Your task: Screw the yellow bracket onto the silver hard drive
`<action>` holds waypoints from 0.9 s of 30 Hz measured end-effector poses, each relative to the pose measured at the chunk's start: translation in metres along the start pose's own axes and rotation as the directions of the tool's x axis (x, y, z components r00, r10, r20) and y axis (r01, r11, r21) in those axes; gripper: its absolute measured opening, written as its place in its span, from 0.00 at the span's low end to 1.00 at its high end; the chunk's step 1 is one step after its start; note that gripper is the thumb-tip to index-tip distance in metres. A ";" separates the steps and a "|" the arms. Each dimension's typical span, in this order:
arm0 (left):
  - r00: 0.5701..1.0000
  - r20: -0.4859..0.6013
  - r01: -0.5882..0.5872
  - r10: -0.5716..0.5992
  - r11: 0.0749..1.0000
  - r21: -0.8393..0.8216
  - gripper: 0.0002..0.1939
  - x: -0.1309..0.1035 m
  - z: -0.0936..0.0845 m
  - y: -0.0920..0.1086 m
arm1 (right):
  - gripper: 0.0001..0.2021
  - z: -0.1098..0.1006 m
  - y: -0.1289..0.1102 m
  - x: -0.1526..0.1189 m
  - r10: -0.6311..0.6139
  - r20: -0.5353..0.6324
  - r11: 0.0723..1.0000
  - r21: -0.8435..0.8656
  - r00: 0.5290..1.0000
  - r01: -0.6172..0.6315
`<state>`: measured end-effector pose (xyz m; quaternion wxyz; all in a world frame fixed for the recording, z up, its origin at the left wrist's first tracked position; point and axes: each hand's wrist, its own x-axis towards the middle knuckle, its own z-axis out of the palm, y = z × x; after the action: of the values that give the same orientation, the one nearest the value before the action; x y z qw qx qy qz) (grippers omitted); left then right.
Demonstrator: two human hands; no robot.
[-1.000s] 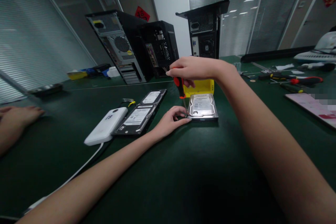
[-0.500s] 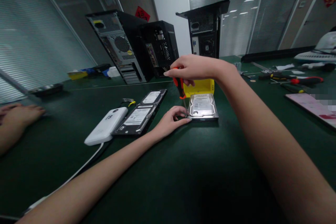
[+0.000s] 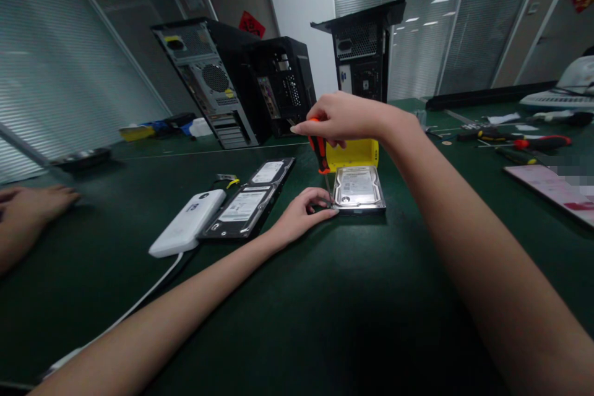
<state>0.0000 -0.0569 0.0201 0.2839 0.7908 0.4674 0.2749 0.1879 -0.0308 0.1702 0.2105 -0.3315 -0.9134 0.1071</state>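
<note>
Head view shows our right hand [image 3: 346, 117] with its grip clenched around the red-and-black screwdriver [image 3: 319, 153], held upright, tip down at the near-left corner of the silver hard drive [image 3: 357, 188]. Our left hand [image 3: 301, 213] rests on the green counter [image 3: 325, 297], fingers pinching that same corner. A yellow box [image 3: 355, 151] stands just behind the drive; we cannot tell what it holds. Two more drives [image 3: 253, 198] and a white enclosure [image 3: 188, 223] lie to the left. Another person's hand [image 3: 32, 204] rests far left.
</note>
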 end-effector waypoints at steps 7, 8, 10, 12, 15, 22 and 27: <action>1.000 -0.004 -0.005 0.005 1.000 0.006 0.15 0.000 0.001 -0.001 | 0.23 0.001 0.000 0.000 0.012 -0.024 1.000 -0.028 1.000 -0.013; 1.000 -0.003 -0.004 0.004 1.000 0.005 0.15 0.000 0.001 -0.001 | 0.23 0.001 0.000 0.000 0.016 -0.030 0.999 -0.038 0.999 -0.017; 1.000 -0.002 -0.001 0.001 1.000 0.003 0.15 0.000 0.001 -0.002 | 0.24 0.001 0.001 0.001 0.023 -0.040 0.998 -0.060 0.999 -0.025; 1.000 -0.005 0.002 -0.002 1.000 0.002 0.15 0.000 0.000 -0.002 | 0.24 0.000 0.002 0.001 0.027 -0.045 0.996 -0.078 0.999 -0.030; 1.000 -0.005 0.003 -0.003 1.000 0.002 0.16 0.000 0.000 -0.002 | 0.23 0.000 0.002 0.002 0.037 -0.041 0.996 -0.083 0.998 -0.040; 1.000 -0.004 0.002 -0.002 1.000 0.012 0.16 -0.001 -0.001 0.001 | 0.19 0.000 -0.001 0.002 0.021 -0.005 1.000 -0.016 1.000 -0.021; 1.000 -0.009 0.013 -0.013 1.000 0.023 0.15 0.000 0.000 0.003 | 0.16 0.000 -0.006 0.001 -0.010 0.021 1.000 0.023 1.000 0.009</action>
<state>0.0013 -0.0583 0.0223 0.2744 0.7899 0.4768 0.2709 0.1841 -0.0350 0.1727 0.2053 -0.3235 -0.9158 0.1202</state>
